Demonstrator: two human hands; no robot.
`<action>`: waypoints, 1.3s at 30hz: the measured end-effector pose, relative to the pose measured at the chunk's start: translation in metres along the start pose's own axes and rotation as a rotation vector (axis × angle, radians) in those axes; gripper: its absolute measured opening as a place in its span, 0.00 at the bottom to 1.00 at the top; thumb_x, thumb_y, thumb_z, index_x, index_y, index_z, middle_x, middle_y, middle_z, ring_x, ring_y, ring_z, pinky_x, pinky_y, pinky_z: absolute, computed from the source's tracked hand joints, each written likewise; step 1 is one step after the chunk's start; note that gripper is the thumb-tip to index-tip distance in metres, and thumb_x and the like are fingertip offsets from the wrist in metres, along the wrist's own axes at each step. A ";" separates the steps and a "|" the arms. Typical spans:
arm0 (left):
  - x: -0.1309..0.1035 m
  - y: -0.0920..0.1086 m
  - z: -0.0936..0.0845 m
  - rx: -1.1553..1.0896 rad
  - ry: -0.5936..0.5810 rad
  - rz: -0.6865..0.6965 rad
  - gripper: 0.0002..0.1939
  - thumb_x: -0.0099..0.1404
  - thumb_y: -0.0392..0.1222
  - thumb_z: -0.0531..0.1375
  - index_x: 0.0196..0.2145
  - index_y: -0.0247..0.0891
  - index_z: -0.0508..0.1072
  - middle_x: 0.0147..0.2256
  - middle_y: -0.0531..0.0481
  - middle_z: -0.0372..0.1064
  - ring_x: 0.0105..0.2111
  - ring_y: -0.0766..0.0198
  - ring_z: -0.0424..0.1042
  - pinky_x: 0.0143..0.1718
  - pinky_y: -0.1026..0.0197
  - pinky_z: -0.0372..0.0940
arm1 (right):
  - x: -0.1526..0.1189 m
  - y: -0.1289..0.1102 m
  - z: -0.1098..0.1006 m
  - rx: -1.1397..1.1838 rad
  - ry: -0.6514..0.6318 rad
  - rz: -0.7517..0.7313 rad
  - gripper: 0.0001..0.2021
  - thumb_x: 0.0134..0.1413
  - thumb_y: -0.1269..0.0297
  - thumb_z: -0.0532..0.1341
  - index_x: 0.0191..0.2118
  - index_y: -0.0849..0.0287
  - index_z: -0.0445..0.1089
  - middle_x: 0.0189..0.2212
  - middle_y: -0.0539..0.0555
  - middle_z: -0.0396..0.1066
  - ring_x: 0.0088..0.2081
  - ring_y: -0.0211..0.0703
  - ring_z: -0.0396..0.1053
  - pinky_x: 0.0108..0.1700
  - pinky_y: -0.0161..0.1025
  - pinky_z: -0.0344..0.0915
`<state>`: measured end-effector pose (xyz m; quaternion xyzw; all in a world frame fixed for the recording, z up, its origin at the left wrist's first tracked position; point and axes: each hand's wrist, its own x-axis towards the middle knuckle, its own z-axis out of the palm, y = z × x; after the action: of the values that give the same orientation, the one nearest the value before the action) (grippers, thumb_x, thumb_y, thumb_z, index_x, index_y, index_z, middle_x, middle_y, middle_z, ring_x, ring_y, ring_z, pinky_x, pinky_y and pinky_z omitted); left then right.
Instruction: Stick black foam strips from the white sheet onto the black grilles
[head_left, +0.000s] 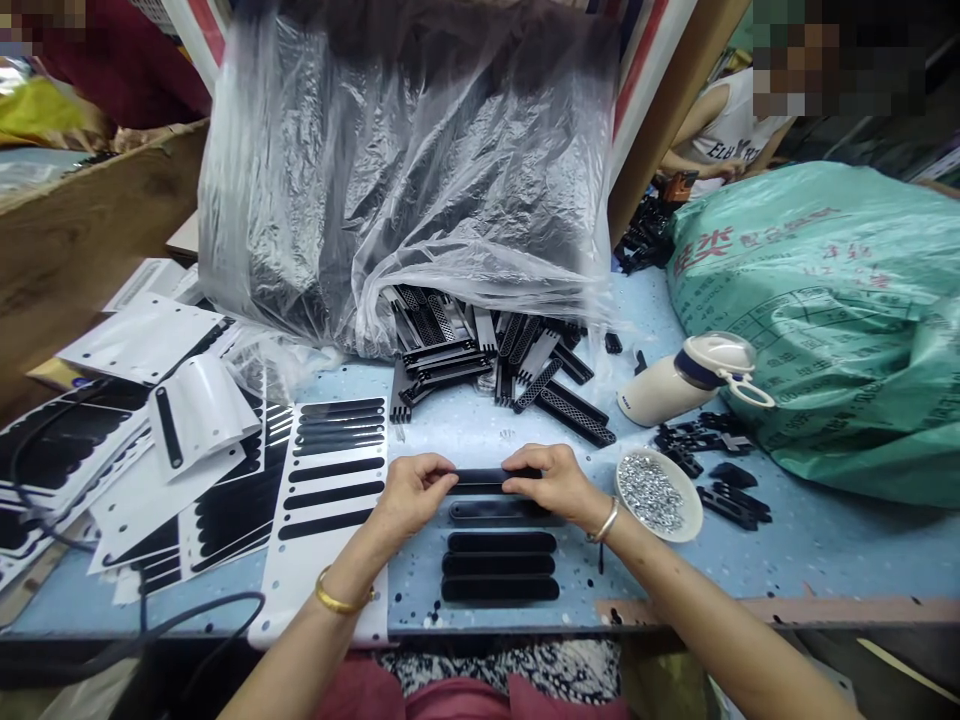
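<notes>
A long black strip-shaped piece (478, 482) lies crosswise in front of me, with a hand at each end. My left hand (414, 492) pinches its left end between thumb and fingertips. On its right end, my right hand (553, 480) is closed with the fingers on top. Just below is another narrow black piece (495, 512), partly under my right hand. Closer to the table edge, several rounded black pieces (499, 565) lie in a stacked row. Left of my left hand is a white backing sheet (274, 585) carrying several black adhesive strips (337, 467).
A plastic bag (450, 180) spills black slotted parts (442, 365) at the back. To the right are a bowl of small metal pieces (651, 495), a cream bottle (675, 380), black parts (731, 505) and a green sack (840, 330). Sheets (142, 335) and a cable (202, 605) lie left.
</notes>
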<state>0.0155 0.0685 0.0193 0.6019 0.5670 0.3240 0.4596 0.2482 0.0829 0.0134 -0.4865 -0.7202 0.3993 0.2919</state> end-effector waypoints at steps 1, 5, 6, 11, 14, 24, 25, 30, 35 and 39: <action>0.000 0.001 0.000 0.000 0.000 -0.002 0.06 0.54 0.37 0.61 0.29 0.34 0.77 0.25 0.49 0.76 0.24 0.64 0.72 0.26 0.65 0.68 | -0.001 0.002 0.000 0.029 0.004 0.007 0.06 0.42 0.68 0.69 0.31 0.56 0.78 0.29 0.52 0.77 0.32 0.43 0.75 0.37 0.39 0.71; 0.000 0.001 0.001 -0.006 0.008 0.008 0.05 0.54 0.37 0.61 0.28 0.35 0.77 0.24 0.50 0.76 0.24 0.64 0.73 0.27 0.64 0.68 | -0.003 0.009 0.002 0.117 0.015 0.060 0.08 0.41 0.65 0.70 0.32 0.56 0.79 0.30 0.53 0.78 0.34 0.45 0.75 0.39 0.41 0.72; 0.000 0.001 0.001 -0.007 0.010 0.013 0.05 0.54 0.37 0.61 0.28 0.35 0.77 0.24 0.50 0.76 0.24 0.64 0.73 0.27 0.64 0.68 | -0.003 0.010 0.002 0.130 0.018 0.071 0.08 0.41 0.65 0.70 0.32 0.56 0.79 0.31 0.53 0.78 0.34 0.45 0.75 0.39 0.41 0.72; 0.001 -0.001 0.001 -0.002 0.013 0.027 0.05 0.54 0.37 0.61 0.27 0.35 0.77 0.24 0.50 0.76 0.23 0.64 0.72 0.26 0.65 0.68 | -0.004 0.010 0.004 0.149 0.018 0.080 0.07 0.42 0.65 0.70 0.32 0.55 0.79 0.31 0.53 0.78 0.35 0.45 0.76 0.40 0.42 0.73; 0.002 -0.003 0.001 -0.003 0.019 0.038 0.05 0.53 0.38 0.61 0.27 0.35 0.77 0.23 0.50 0.75 0.22 0.65 0.71 0.25 0.65 0.67 | -0.005 0.010 0.003 0.114 0.012 0.073 0.07 0.43 0.65 0.68 0.33 0.55 0.79 0.32 0.52 0.78 0.36 0.45 0.76 0.41 0.42 0.73; 0.002 -0.008 -0.001 0.073 -0.029 0.069 0.08 0.56 0.41 0.59 0.29 0.34 0.76 0.20 0.51 0.72 0.21 0.65 0.70 0.23 0.66 0.64 | -0.013 0.008 -0.039 0.201 0.282 0.226 0.13 0.48 0.56 0.64 0.35 0.61 0.76 0.28 0.57 0.78 0.30 0.47 0.76 0.32 0.42 0.73; 0.002 -0.009 -0.002 0.095 -0.029 0.081 0.08 0.57 0.41 0.58 0.29 0.34 0.76 0.20 0.51 0.72 0.21 0.65 0.70 0.23 0.66 0.64 | -0.014 0.008 -0.038 0.201 0.287 0.255 0.14 0.48 0.55 0.64 0.35 0.61 0.76 0.26 0.56 0.77 0.28 0.46 0.75 0.29 0.40 0.72; -0.006 -0.005 0.004 0.347 0.179 0.417 0.09 0.61 0.38 0.57 0.37 0.36 0.76 0.34 0.43 0.77 0.34 0.56 0.76 0.37 0.55 0.70 | -0.016 0.010 -0.017 0.130 0.233 0.282 0.16 0.51 0.52 0.60 0.29 0.62 0.75 0.19 0.53 0.73 0.21 0.42 0.71 0.21 0.36 0.67; -0.009 -0.002 0.020 0.557 0.055 0.742 0.19 0.64 0.30 0.52 0.51 0.35 0.69 0.52 0.37 0.70 0.55 0.45 0.65 0.49 0.42 0.64 | -0.015 0.007 0.000 0.068 0.236 0.255 0.16 0.53 0.53 0.59 0.27 0.61 0.75 0.18 0.52 0.73 0.20 0.40 0.68 0.23 0.34 0.65; -0.002 -0.005 0.027 0.570 -0.054 0.689 0.17 0.63 0.31 0.54 0.50 0.37 0.71 0.47 0.40 0.73 0.51 0.48 0.70 0.45 0.46 0.67 | -0.014 0.004 0.003 -0.008 0.242 0.230 0.15 0.53 0.55 0.60 0.25 0.60 0.76 0.18 0.53 0.72 0.21 0.40 0.68 0.24 0.35 0.64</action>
<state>0.0381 0.0609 0.0050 0.8665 0.3878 0.2733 0.1552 0.2522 0.0693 0.0081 -0.6115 -0.6209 0.3659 0.3268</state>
